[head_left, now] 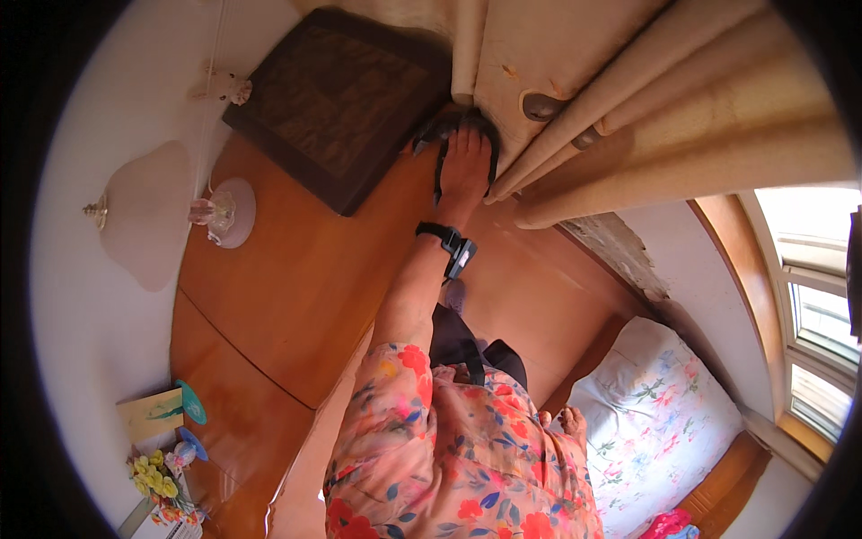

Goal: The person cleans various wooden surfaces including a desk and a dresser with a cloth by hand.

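My left hand [466, 165] reaches forward with its fingers close together on top of a black object [495, 138]. Black edges show on both sides of the hand, but its palm and most of the object are hidden, so the kind of object and the grip are unclear. A black strap with a small device [460, 255] circles my left wrist. Low on the right, my right hand [572, 423] is near my waist, beside white floral bedding [660, 418]. Its fingers look bent, and the sleeve hides part of it.
A dark framed rectangular panel [337, 101] is on the wooden furniture top [289, 269], near a lamp with a frosted shade [148, 215]. Yellow artificial-looking flowers [151, 471] stand farther left. Beige curtains [640, 135] hang beside the black object. A window [815, 303] is at right.
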{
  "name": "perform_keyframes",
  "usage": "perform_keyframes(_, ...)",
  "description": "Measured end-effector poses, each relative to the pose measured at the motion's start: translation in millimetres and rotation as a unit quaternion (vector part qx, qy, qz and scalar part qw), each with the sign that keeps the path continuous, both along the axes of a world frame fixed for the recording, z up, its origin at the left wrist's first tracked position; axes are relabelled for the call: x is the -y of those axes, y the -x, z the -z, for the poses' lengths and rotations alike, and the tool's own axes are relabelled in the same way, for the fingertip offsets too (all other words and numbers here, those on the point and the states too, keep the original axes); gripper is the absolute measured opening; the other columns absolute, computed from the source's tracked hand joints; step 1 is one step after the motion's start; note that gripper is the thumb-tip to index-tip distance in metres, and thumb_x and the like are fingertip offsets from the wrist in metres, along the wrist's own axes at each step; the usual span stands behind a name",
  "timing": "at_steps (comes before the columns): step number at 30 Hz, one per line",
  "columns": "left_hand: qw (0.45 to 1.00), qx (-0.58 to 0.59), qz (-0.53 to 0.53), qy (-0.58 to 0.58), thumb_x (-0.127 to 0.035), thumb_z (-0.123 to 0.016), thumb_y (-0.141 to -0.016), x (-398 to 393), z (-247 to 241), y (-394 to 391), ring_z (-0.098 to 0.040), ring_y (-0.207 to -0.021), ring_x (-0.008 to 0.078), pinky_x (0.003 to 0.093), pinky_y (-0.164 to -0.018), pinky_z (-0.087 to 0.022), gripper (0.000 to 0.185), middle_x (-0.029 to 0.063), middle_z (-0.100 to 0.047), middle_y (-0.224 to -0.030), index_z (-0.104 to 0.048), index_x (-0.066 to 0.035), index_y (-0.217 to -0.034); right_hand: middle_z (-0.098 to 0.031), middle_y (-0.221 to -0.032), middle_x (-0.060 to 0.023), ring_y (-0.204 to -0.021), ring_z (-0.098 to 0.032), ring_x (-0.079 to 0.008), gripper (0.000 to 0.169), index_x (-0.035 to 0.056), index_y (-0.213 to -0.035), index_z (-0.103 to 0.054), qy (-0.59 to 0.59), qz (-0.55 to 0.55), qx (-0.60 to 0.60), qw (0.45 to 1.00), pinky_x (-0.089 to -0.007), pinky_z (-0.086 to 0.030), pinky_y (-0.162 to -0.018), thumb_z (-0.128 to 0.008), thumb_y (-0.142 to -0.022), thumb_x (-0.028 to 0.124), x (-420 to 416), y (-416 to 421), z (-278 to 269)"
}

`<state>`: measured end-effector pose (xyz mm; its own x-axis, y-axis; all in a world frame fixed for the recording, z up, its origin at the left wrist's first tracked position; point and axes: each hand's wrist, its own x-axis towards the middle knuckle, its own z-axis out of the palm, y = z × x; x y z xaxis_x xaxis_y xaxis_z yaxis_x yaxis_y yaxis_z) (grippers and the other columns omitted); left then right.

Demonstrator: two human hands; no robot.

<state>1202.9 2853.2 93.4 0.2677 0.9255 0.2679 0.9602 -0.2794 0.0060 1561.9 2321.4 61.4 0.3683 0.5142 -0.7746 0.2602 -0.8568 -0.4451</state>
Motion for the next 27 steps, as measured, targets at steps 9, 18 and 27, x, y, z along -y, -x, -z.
perform_keyframes(9, 0.996, 0.047, 0.063, -0.028, -0.012, -0.059, -0.069, -29, 6, -3, -0.033, -0.124, 0.0346, 0.0448, -0.105, -0.025, 0.040, 0.0188, -0.043, -0.126, -0.057, -0.001, -0.107, -0.062, -0.083, -0.0133, -0.074, -0.059, -0.0193, 0.034, -0.0023, -0.111, -0.056, 0.026, -0.074, -0.020, 0.997, -0.0308, -0.048, -0.069, -0.049, -0.090, 0.024, -10, -14, 44)
perform_keyframes(18, 0.994, 0.075, 0.052, 0.052, -0.006, -0.051, -0.075, 87, -19, 55, -0.037, -0.122, 0.0314, 0.0423, -0.105, -0.028, 0.032, 0.0166, -0.046, -0.122, -0.056, -0.002, -0.107, -0.063, -0.085, -0.0159, -0.077, -0.060, -0.0217, 0.034, -0.0020, -0.109, -0.057, 0.058, -0.241, 0.020, 0.969, -0.0301, -0.048, -0.071, -0.049, -0.090, 0.025, -129, -52, 14)
perform_keyframes(27, 0.988, 0.002, -0.113, 0.109, -0.008, -0.047, -0.081, 275, -22, 119, -0.039, -0.119, 0.0368, 0.0508, -0.102, -0.029, 0.027, 0.0193, -0.046, -0.118, -0.051, -0.003, -0.107, -0.063, -0.084, -0.0158, -0.075, -0.060, -0.0229, 0.032, -0.0009, -0.106, -0.059, 0.010, -0.284, -0.022, 0.959, -0.0319, -0.048, -0.070, -0.050, -0.089, 0.025, -169, -73, 37)
